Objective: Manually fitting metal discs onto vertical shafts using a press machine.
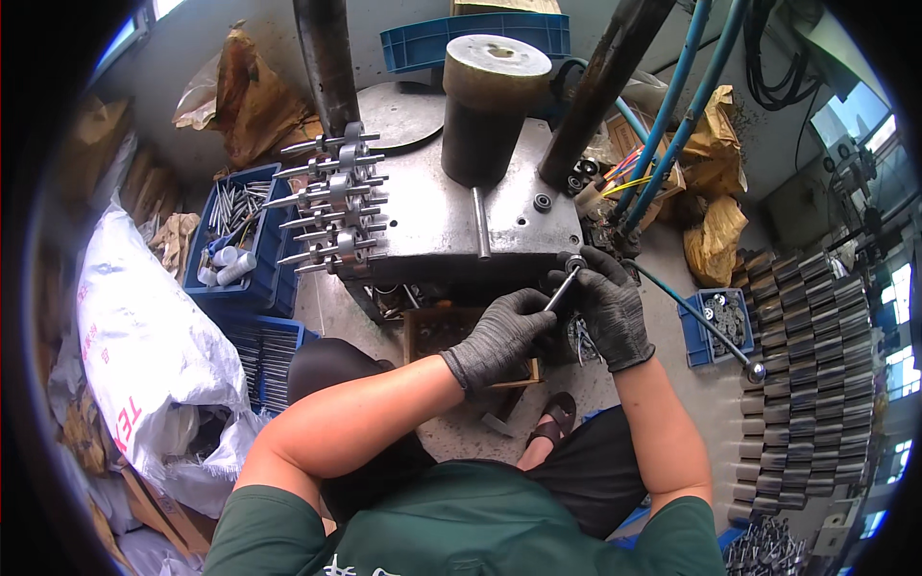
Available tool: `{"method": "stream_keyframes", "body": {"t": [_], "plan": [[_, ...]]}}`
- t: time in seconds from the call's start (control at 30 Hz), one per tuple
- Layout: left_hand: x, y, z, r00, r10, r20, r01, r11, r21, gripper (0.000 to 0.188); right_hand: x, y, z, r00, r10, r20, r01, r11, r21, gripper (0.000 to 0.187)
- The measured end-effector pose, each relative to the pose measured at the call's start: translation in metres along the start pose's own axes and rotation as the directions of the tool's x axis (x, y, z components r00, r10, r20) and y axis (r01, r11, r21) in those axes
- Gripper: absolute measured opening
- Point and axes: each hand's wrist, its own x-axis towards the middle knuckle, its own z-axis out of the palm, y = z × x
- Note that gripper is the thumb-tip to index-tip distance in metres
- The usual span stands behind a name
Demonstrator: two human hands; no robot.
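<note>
In front of the metal press table (432, 226), my gloved left hand (501, 334) is closed around a thin metal shaft (563, 290). At the shaft's upper end, my gloved right hand (613, 302) pinches a small ring-shaped bearing (575, 262). Whether the shaft sits inside the bearing or only touches it, I cannot tell. Another bearing (543, 203) lies on the table at the right. A steel rod (481, 226) lies near the table's front edge, below the thick press cylinder (485, 120). Several pointed shafts with round discs (338, 192) line the table's left side.
Blue crates of metal rods (240, 206) and a white sack (144, 336) stand at the left. To the right are a ball-ended lever (756, 371), a blue bin of small parts (720, 326) and stacked metal cylinders (807, 374). A dark post (600, 96) and blue hoses (687, 115) rise behind.
</note>
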Motion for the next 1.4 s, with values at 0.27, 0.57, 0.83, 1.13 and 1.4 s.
{"method": "stream_keyframes", "body": {"t": [0.27,0.57,0.83,1.13,1.4], "plan": [[0.014,-0.013,-0.002,0.991,0.129,-0.043,-0.126,0.989,0.076,0.024,0.0,-0.001,0.0,0.988,-0.151,0.015,0.151,0.984,-0.097,0.023],[0.01,-0.01,0.002,0.981,0.183,-0.071,-0.175,0.979,0.103,0.027,-0.009,-0.005,0.018,0.996,0.036,-0.083,-0.031,0.998,0.06,0.026],[0.004,-0.013,-0.003,0.969,0.243,-0.034,-0.234,0.957,0.169,0.026,-0.003,-0.003,0.02,0.998,-0.043,-0.045,0.034,0.984,-0.176,0.034],[0.006,-0.011,-0.015,0.952,0.297,-0.079,-0.286,0.95,0.121,0.028,0.001,0.019,0.034,0.995,-0.032,0.09,0.036,0.998,-0.047,0.029],[0.01,-0.01,-0.025,0.977,0.198,-0.078,-0.197,0.98,0.019,0.032,0.013,-0.002,0.034,0.993,-0.109,0.045,0.109,0.994,0.008,0.034]]}}
